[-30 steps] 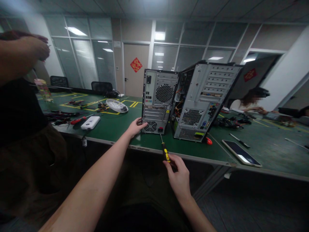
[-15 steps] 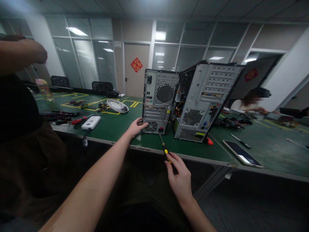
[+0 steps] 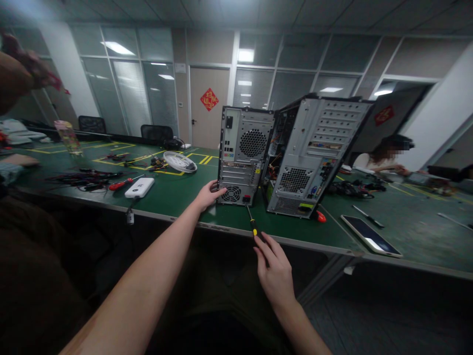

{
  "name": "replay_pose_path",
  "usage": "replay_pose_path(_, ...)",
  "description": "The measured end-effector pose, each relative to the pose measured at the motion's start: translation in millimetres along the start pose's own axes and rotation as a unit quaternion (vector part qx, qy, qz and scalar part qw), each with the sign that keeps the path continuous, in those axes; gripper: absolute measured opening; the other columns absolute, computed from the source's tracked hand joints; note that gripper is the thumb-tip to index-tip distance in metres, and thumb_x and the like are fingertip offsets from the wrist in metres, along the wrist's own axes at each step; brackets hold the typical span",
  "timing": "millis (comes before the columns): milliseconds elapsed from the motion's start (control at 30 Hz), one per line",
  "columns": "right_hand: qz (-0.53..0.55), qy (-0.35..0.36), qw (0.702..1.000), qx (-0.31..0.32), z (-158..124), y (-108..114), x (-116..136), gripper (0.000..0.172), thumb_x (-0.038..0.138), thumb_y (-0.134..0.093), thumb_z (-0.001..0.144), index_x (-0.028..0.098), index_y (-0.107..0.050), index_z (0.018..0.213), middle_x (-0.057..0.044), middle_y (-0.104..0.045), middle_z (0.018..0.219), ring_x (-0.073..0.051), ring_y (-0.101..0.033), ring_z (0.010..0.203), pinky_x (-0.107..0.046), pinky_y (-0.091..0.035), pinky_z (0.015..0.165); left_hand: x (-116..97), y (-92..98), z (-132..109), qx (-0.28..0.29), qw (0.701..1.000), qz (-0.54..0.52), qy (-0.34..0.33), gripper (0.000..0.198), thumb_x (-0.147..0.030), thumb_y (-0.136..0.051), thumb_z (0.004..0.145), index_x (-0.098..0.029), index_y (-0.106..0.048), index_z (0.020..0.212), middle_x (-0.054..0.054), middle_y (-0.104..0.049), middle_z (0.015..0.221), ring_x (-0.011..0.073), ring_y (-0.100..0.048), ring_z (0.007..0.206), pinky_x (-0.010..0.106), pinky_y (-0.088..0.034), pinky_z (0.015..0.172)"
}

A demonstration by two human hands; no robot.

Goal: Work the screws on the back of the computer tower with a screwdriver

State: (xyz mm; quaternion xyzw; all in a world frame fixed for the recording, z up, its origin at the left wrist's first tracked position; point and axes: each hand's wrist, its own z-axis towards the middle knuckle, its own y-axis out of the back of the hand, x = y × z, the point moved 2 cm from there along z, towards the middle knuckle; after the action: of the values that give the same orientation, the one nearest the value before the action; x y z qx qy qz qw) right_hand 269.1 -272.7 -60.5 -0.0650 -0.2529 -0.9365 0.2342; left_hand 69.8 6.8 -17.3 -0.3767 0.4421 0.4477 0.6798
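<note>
A computer case (image 3: 240, 173) stands upright at the front of the green table, its rear panel with fan grilles and ports facing me. At its lower left edge my left hand (image 3: 209, 196) grips it, thumb on the rear panel and fingers round the side. My right hand (image 3: 273, 264) holds a black and yellow screwdriver (image 3: 253, 224) by its handle, fingers closed. The screwdriver's tip points up at the bottom edge of the rear panel, below the red power switch; whether it touches a screw I cannot tell.
A larger open computer case (image 3: 295, 190) stands close on the right. Beyond it lie a phone (image 3: 371, 235), another screwdriver (image 3: 367, 216) and black cables (image 3: 356, 188). On the left are a white device (image 3: 139, 188), a red screwdriver (image 3: 120, 185) and a white basket (image 3: 180, 161). People are at both sides.
My right hand and the screwdriver have shifted slightly to the right. My left hand stays on the case. At far left, the co-worker has leaned away, uncovering more table.
</note>
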Motion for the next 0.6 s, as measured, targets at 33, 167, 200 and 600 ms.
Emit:
replay_pose_path(33, -0.002, 0.003, 1.0, 0.001, 0.4, 0.3, 0.0, 0.035, 0.016, -0.063, 0.106, 0.025, -0.078, 0.137, -0.014, -0.077, 0.135, -0.028, -0.076, 0.121, -0.045, -0.067, 0.103, 0.1, 0.3, 0.1, 0.0, 1.0, 0.0, 0.001, 0.074, -0.043, -0.099, 0.069, -0.016, -0.068, 0.129, 0.022, -0.07, 0.145, 0.0344, -0.068, 0.133, 0.056, -0.049, 0.122)
replay_pose_path(167, -0.004, 0.016, 1.0, 0.009, 2.0, 1.3, 0.7, 0.036, 0.015, -0.062, 0.106, 0.024, -0.077, 0.137, -0.016, -0.076, 0.134, -0.028, -0.076, 0.12, -0.046, -0.067, 0.103, -1.2, 0.6, -0.5, -0.002, 1.0, 0.003, 0.002, 0.073, -0.044, -0.1, 0.068, -0.016, -0.068, 0.128, 0.02, -0.07, 0.144, 0.0335, -0.069, 0.133, 0.055, -0.049, 0.122)
replay_pose_path(200, -0.004, 0.017, 1.0, 0.01, 2.2, 1.5, 0.8, 0.036, 0.014, -0.061, 0.106, 0.023, -0.077, 0.137, -0.016, -0.076, 0.134, -0.028, -0.076, 0.12, -0.046, -0.067, 0.103, -1.7, 0.4, -0.9, -0.002, 1.0, 0.004, 0.002, 0.073, -0.044, -0.1, 0.068, -0.016, -0.068, 0.128, 0.02, -0.071, 0.144, 0.0334, -0.069, 0.133, 0.055, -0.049, 0.122)
replay_pose_path(600, -0.02, 0.026, 0.999, 0.017, 3.4, 3.2, -0.6, 0.04, 0.013, -0.057, 0.107, 0.025, -0.076, 0.141, -0.017, -0.076, 0.135, -0.03, -0.075, 0.119, -0.05, -0.066, 0.101, -2.9, -1.4, -1.5, -0.006, 1.0, 0.004, 0.004, 0.073, -0.043, -0.1, 0.068, -0.016, -0.068, 0.127, 0.02, -0.072, 0.143, 0.0334, -0.069, 0.133, 0.055, -0.049, 0.122)
